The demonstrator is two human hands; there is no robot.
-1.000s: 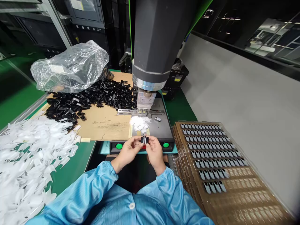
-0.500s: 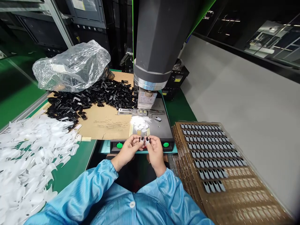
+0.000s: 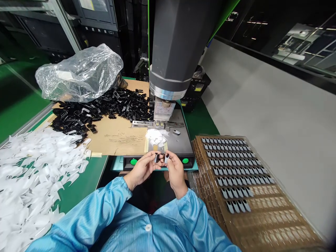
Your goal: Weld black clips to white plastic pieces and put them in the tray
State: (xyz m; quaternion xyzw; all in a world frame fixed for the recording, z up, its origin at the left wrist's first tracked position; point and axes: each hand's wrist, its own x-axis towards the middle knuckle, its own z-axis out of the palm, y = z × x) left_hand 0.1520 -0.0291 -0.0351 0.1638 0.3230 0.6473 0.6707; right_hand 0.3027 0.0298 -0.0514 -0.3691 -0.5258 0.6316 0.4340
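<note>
My left hand (image 3: 142, 169) pinches a dark-edged piece (image 3: 156, 158), now turned more side-on than a moment ago, and my right hand (image 3: 175, 173) pinches a pale-faced piece (image 3: 167, 159) beside it; both are before the machine base (image 3: 181, 145), apparently letting me view different sides

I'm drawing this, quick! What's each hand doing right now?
Left hand: closed, grip holding a small black-and-grey piece, tilted edge-on.
Right hand: closed, grip holding a small light-grey, black-topped piece.
</note>
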